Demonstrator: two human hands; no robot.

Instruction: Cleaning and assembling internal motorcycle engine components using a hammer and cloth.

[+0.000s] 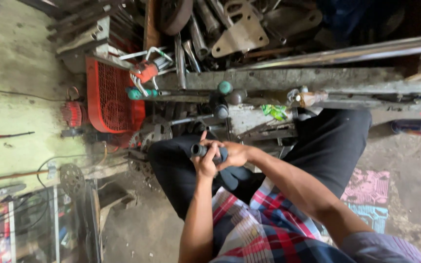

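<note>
A red mesh-sided machine [108, 95] stood at the left, with green-handled tools [140, 92] lying just beside it. Grey metal brackets [242, 31] and rods were heaped at the far side, and a patterned pink mat [369, 195] lay on the floor at the right.

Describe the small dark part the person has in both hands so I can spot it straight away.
Start at the red mesh-sided machine on the left, then drop right to the person's lap in black trousers. There the left hand and right hand meet around a short dark tube. Unlike the long metal bars above, it is stubby, with its round open end facing the camera.
</note>
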